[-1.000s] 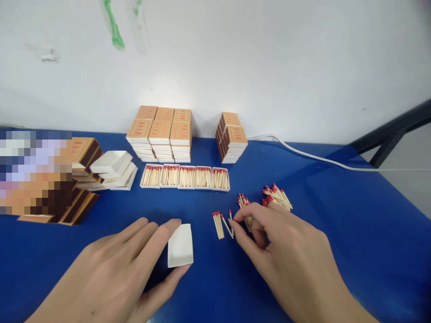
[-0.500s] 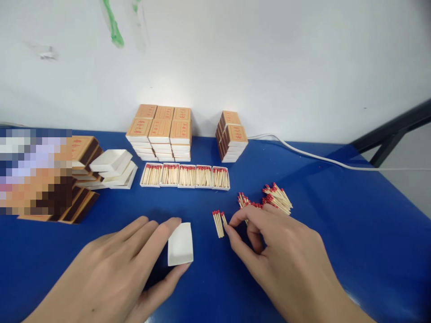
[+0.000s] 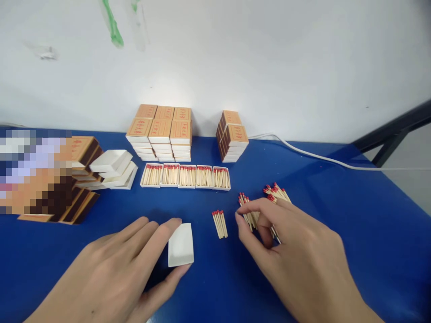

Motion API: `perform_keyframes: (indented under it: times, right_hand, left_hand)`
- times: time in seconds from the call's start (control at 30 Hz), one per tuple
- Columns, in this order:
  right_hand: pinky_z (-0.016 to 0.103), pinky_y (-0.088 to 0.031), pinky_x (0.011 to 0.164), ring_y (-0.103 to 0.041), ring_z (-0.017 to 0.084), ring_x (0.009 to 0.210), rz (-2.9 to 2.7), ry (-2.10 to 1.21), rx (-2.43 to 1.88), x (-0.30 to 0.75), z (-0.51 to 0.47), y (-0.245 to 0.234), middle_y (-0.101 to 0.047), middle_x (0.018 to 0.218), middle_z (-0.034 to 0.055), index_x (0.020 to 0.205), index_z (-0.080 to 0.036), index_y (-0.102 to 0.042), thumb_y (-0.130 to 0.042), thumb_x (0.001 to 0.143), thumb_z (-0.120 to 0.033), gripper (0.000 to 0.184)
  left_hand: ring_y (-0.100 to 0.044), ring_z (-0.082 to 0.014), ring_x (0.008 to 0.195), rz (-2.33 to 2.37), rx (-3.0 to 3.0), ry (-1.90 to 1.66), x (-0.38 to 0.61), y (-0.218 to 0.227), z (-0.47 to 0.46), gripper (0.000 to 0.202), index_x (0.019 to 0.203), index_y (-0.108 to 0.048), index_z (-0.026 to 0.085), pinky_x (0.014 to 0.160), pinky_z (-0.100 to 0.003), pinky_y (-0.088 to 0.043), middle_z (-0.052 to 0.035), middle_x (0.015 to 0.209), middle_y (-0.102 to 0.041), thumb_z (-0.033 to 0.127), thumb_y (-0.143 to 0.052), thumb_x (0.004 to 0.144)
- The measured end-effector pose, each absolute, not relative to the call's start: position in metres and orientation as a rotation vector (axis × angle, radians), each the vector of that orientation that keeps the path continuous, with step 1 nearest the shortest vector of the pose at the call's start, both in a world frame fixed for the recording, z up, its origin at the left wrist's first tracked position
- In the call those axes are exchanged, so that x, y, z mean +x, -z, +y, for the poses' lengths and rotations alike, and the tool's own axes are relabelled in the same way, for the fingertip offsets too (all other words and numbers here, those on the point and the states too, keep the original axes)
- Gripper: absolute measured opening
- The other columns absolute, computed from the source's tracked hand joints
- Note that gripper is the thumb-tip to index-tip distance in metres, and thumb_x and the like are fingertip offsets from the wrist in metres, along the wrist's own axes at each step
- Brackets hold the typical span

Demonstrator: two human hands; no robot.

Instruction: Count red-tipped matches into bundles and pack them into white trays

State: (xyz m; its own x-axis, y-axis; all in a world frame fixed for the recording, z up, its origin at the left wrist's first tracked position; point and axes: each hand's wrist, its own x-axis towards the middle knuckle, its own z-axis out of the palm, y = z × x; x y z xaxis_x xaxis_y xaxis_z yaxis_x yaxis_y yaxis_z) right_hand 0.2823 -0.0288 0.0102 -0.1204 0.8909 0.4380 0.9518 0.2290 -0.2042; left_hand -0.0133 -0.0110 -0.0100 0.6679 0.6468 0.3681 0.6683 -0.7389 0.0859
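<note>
My left hand holds a white inner matchbox tray by its far and near ends, between fingers and thumb. The tray's hollow side faces up and no matches show in it. Right of the tray lies a small row of red-headed matches on the blue table. My right hand is just right of that row, thumb and forefinger tips brought together, with nothing visible between them. Loose matches lie behind its fingers, partly covered, and another heap sits beyond its knuckles.
Several trays filled with matches form a row across the table. Behind them stand stacked matchboxes and a narrower stack. At left are white trays and matchbox sleeves. A white cable runs along the back right.
My right hand has let go of a match, which now lies in the small row, and has moved right toward the loose matches. My left hand and the tray stay in place.
</note>
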Motion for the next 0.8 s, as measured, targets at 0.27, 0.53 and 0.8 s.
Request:
perform_keyframes:
  times: [0.27, 0.53, 0.8]
  right_hand:
    - [0.031, -0.049, 0.048, -0.073, 0.020, 0.056, -2.079, 0.294, -1.718, 0.2929, -0.0237, -0.0070, -0.070, 0.070, -0.0055, 0.104, -0.028, -0.073, -0.057, 0.107, -0.021, 0.017]
    - [0.031, -0.051, 0.048, -0.072, 0.020, 0.054, -2.087, 0.238, -1.719, 0.2885, -0.0260, -0.0097, -0.068, 0.069, -0.0052, 0.102, -0.028, -0.072, -0.057, 0.115, -0.031, 0.020]
    - [0.032, -0.044, 0.044, -0.067, 0.020, 0.051, -2.118, 0.264, -1.719, 0.2879, -0.0262, -0.0060, -0.061, 0.063, -0.0062, 0.089, -0.030, -0.066, -0.057, 0.121, -0.042, 0.035]
  left_hand:
    - [-0.081, -0.0251, 0.079, -1.117, -2.807, 0.583, -0.0140, 0.0116, -0.0114, 0.043, 0.151, -0.066, 0.019, 0.062, -0.047, -0.060, -0.0036, 0.099, -0.078, 0.052, -0.051, 0.128]
    - [-0.081, -0.0257, 0.080, -1.115, -2.819, 0.586, -0.0137, 0.0105, -0.0124, 0.042, 0.151, -0.066, 0.020, 0.061, -0.047, -0.061, -0.0031, 0.098, -0.077, 0.052, -0.053, 0.127]
    - [-0.080, -0.0247, 0.079, -1.116, -2.802, 0.576, -0.0135, 0.0118, -0.0119, 0.042, 0.152, -0.065, 0.020, 0.063, -0.046, -0.060, -0.0027, 0.098, -0.077, 0.052, -0.051, 0.128]
